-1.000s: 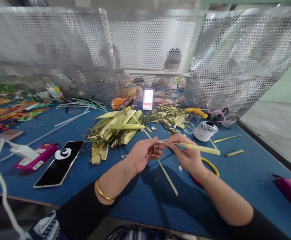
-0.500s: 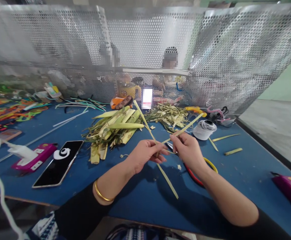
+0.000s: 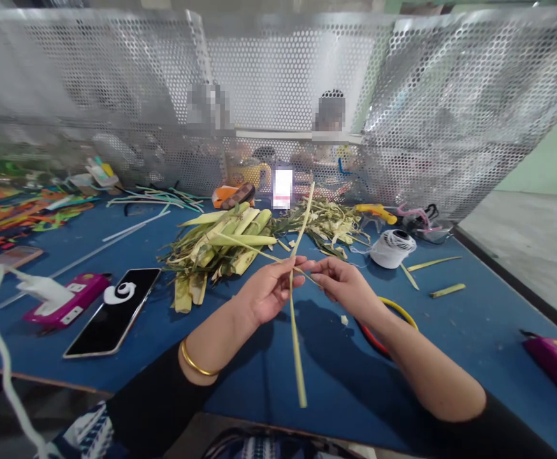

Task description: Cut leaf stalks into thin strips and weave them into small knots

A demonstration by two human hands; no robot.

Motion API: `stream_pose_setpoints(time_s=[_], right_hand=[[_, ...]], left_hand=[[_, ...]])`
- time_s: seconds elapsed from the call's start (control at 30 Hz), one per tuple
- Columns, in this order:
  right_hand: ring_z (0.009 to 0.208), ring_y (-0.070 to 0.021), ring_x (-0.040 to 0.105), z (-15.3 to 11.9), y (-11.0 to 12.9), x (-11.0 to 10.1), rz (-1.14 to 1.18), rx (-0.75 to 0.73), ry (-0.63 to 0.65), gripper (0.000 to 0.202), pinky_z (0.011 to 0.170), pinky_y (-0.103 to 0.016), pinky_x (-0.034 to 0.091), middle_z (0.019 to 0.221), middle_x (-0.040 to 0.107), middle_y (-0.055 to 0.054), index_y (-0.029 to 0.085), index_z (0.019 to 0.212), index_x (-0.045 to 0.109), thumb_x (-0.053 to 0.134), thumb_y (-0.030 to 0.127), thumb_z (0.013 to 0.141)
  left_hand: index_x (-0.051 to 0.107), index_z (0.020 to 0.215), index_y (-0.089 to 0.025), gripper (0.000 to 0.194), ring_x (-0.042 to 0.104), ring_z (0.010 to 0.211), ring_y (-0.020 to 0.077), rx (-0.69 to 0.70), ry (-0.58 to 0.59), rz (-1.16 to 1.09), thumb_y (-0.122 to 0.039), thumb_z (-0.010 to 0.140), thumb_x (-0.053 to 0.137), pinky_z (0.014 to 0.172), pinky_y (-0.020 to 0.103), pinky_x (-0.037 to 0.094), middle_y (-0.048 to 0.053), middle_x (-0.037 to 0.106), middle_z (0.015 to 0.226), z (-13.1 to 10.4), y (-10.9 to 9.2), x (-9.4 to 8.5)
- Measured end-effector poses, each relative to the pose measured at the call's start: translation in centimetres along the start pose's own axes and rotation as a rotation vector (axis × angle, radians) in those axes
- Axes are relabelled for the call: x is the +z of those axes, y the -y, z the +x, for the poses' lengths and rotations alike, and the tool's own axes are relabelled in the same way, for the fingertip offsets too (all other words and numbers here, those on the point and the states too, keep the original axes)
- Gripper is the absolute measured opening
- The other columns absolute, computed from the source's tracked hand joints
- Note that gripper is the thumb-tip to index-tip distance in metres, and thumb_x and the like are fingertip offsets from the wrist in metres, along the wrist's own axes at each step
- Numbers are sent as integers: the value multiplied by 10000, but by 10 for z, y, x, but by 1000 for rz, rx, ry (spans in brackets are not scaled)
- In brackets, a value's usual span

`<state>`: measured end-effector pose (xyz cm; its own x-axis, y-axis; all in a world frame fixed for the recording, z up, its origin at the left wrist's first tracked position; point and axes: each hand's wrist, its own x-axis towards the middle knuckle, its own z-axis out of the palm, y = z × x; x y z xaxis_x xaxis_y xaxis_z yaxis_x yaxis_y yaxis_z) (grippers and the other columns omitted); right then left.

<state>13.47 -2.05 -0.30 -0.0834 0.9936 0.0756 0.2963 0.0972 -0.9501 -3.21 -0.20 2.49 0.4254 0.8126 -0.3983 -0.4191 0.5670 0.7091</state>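
A long pale green leaf strip [image 3: 296, 338] runs nearly upright across the middle, with its lower end above the blue table. My left hand [image 3: 271, 290] pinches it where a thinner strip [image 3: 250, 246] crosses it. That thinner strip slants from the upper left down to the right. My right hand [image 3: 343, 284] is closed on its right end, close beside the left fingertips. Behind my hands lies a pile of green leaves and husks [image 3: 231, 239], and a heap of dry shreds [image 3: 331, 223] is right of it.
A white thread spool [image 3: 392, 248], a yellow-handled tool [image 3: 376, 212] and red-yellow handles [image 3: 397, 312] are on the right. At left lie a black phone [image 3: 113, 312] and a magenta power strip [image 3: 68, 299]. People sit behind a perforated metal screen [image 3: 283, 76].
The long strip has turned from a slant to nearly upright. The crossing strip now points to the upper left instead of the upper right. My right hand has shifted slightly left.
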Motion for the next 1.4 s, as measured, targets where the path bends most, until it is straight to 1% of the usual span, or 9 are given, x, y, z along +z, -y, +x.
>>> stream_pose_setpoints(time_s=[0.1, 0.27, 0.4, 0.57, 0.73, 0.83, 1.13, 1.27, 1.4], right_hand=[[469, -107, 408, 0, -2, -2, -228, -78, -34, 189, 468, -235, 307, 544, 487, 56, 205, 792, 539, 531, 394, 788], [545, -138, 477, -3, -3, -6, -535, -173, -152, 167, 530, -248, 331, 632, 582, 13, 216, 841, 568, 479, 358, 849], [548, -147, 499, -4, -2, -8, -632, -167, -132, 180, 527, -248, 324, 656, 620, -1, 226, 852, 582, 474, 369, 863], [512, -138, 459, -5, 2, -13, -667, -192, -138, 195, 507, -242, 299, 597, 579, 10, 230, 813, 582, 481, 389, 862], [526, -144, 477, -4, 2, -12, -693, -172, -104, 170, 522, -243, 301, 594, 571, 12, 232, 814, 567, 471, 362, 867], [521, -143, 470, -3, 0, -12, -742, -174, -96, 152, 518, -243, 291, 595, 575, 10, 230, 805, 571, 465, 322, 863], [570, -156, 530, -7, 11, -18, -676, -258, -221, 164, 554, -252, 331, 652, 629, -1, 235, 834, 589, 501, 369, 871], [592, -163, 546, -6, 12, -20, -710, -281, -273, 159, 570, -256, 339, 678, 637, -14, 226, 845, 589, 502, 355, 877], [594, -163, 544, -2, 6, -21, -738, -252, -240, 141, 572, -256, 336, 686, 636, -14, 222, 855, 580, 515, 346, 873]], left_hand=[[655, 845, -114, 135, 593, 503, 35, -46, 26, -35, -170, 891, 541, 317, 102, 290, 71, 724, 922, 0, 0, 1], [669, 891, -129, 127, 646, 592, 72, 2, 24, 47, -207, 878, 569, 483, 157, 485, 87, 717, 1033, 2, 6, -3], [683, 912, -140, 143, 590, 515, 39, 46, 31, 143, -227, 873, 577, 461, 146, 445, 90, 715, 1057, 3, 9, -5], [689, 869, -129, 151, 455, 395, -6, 99, 37, 195, -236, 872, 582, 457, 145, 429, 85, 726, 1007, 3, 9, -5], [678, 892, -135, 136, 641, 581, 69, 15, 55, 139, -224, 878, 576, 483, 150, 470, 83, 723, 1011, 2, 7, -3], [671, 880, -127, 134, 678, 673, 89, -19, 35, 110, -206, 886, 563, 488, 135, 470, 91, 722, 1012, 1, 7, 0], [664, 871, -117, 139, 677, 623, 104, 75, -51, 235, -211, 879, 562, 426, 144, 436, 114, 719, 1019, 0, 9, 2], [667, 848, -116, 138, 647, 539, 94, 69, -43, 295, -219, 868, 578, 413, 161, 426, 119, 726, 980, -1, 10, 2], [675, 881, -121, 154, 620, 510, 78, 59, 6, 309, -232, 876, 568, 434, 159, 436, 110, 735, 932, 0, 11, 0]])
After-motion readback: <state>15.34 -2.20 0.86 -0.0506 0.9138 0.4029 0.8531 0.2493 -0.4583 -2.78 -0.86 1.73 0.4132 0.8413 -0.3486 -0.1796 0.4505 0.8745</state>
